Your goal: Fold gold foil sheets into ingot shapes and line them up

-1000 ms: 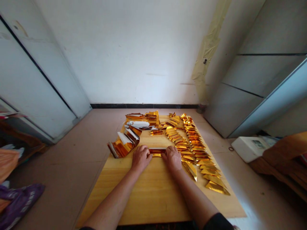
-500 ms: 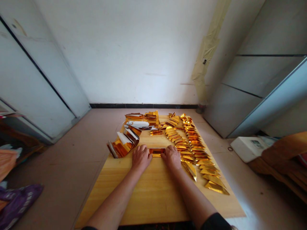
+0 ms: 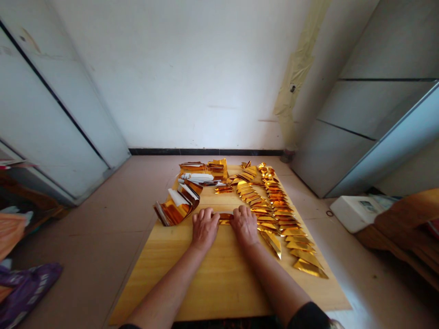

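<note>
Between my hands lies a sheet of gold foil paper (image 3: pixel 225 218), partly folded, on the wooden board (image 3: pixel 206 283). My left hand (image 3: pixel 206 226) has its bent fingers closed on the sheet's left end. The right end is gripped by my right hand (image 3: pixel 244 225), fingers curled over it. My fingertips and the paper's ends are hidden under the hands. To the right, rows of folded gold paper pieces (image 3: pixel 270 242) overlap one another. Left of my left hand stands a fanned stack of gold sheets (image 3: pixel 178 205) with white backs.
More foil stacks (image 3: pixel 217 168) and a white paper bundle (image 3: pixel 196 177) lie at the board's far side. Grey cabinet doors (image 3: pixel 51 114) stand left, a grey fridge-like cabinet (image 3: pixel 363 105) right. A white box (image 3: pixel 353 212) and a purple bag (image 3: pixel 30 292) flank the board.
The strip of paper showing between my hands has become narrower and bows upward slightly. My left hand has shifted a little to the right; the stacks and rows have stayed put.
</note>
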`<state>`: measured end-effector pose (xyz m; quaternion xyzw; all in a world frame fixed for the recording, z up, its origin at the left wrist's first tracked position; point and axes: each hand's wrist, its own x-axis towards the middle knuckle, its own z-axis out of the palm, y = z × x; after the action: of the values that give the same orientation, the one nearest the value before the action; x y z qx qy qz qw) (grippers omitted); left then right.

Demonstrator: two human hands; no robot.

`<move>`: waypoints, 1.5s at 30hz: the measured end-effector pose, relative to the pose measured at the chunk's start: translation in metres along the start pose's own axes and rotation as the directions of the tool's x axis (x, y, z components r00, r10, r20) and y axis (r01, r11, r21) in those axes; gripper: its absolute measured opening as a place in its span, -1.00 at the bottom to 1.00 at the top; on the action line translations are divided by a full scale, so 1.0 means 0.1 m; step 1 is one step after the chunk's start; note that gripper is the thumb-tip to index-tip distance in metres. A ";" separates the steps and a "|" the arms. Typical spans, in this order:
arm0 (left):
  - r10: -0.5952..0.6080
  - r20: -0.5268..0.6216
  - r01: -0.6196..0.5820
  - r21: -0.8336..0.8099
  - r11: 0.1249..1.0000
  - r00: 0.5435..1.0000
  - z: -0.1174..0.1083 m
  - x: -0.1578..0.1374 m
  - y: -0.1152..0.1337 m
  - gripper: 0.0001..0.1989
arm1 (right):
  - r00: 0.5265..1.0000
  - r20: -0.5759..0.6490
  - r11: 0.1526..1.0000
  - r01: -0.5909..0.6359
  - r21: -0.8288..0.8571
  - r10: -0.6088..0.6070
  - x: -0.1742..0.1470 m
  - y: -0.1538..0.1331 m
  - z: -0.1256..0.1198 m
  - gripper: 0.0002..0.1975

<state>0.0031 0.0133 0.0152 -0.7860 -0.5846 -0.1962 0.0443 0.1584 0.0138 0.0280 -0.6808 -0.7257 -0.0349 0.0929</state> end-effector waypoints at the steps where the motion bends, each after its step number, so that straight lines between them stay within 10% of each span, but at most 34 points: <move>1: 0.020 0.011 -0.020 0.006 1.000 1.000 0.00 0.00 0.01 -0.86 | 1.000 -0.012 1.000 0.022 -0.013 -0.022 0.00 -0.01 0.00 -0.87; 14: 0.008 0.025 -0.009 0.045 0.999 1.000 -0.03 0.04 0.05 -0.79 | 0.890 0.105 0.896 0.444 0.025 -0.444 -0.07 0.08 0.02 -0.81; 20: 0.142 0.068 -0.143 0.013 0.990 0.988 0.05 0.02 -0.04 -0.78 | 0.968 0.158 0.965 0.159 0.210 -0.194 0.02 0.01 -0.04 -0.79; 27: 0.234 0.106 -0.226 -0.087 0.970 0.966 0.00 -0.08 -0.19 -0.75 | 0.955 0.295 0.978 -0.078 0.194 0.017 0.17 -0.10 -0.11 -0.77; 36: 0.155 0.119 -0.146 -0.081 0.986 0.981 -0.06 -0.18 -0.14 -0.72 | 0.946 0.281 0.970 -0.204 0.135 0.160 0.16 -0.27 -0.14 -0.48; 45: 0.122 0.128 -0.113 -0.079 0.990 0.984 -0.04 -0.21 -0.12 -0.66 | 0.932 0.308 0.959 -0.246 0.143 0.193 0.16 -0.27 -0.14 -0.74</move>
<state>-0.0144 -0.0025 0.0093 -0.8315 -0.5314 -0.1615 -0.0114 0.1317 0.0254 0.0472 -0.7444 -0.6506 0.1417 0.0493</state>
